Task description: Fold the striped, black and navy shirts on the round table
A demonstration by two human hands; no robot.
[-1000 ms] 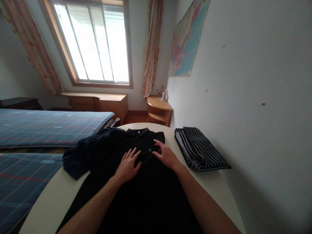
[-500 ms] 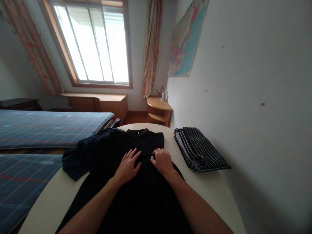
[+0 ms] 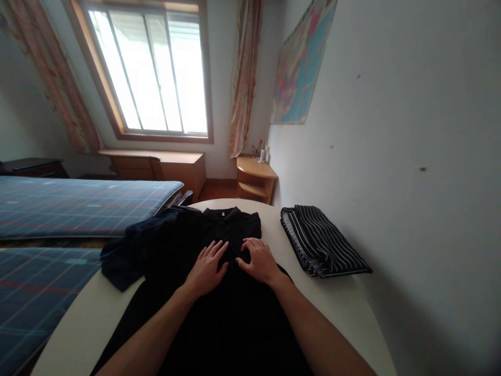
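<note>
A black collared shirt [image 3: 230,227] lies spread on the pale round table [image 3: 270,210], its collar toward the far edge. My left hand [image 3: 207,267] rests on the shirt's left part with fingers stretched out and apart. On the shirt's right part is my right hand [image 3: 258,261], thumb away from the curved fingers and nothing held between them. Dark navy cloth [image 3: 125,261] lies bunched against the shirt's left side. The lower part of the shirt merges with dark cloth near my body, so its hem cannot be made out.
Folded black-and-white striped cloth [image 3: 324,240] lies at the table's right, by the white wall [image 3: 410,219]. Beds with blue plaid mattresses [image 3: 86,206] stand to the left. A wooden corner shelf [image 3: 256,167] and a desk [image 3: 180,167] are beyond the table.
My right hand has shifted slightly left and its thumb and fingers have opened apart. The shirt's right shoulder edge has drawn in a little. My left hand has barely moved.
</note>
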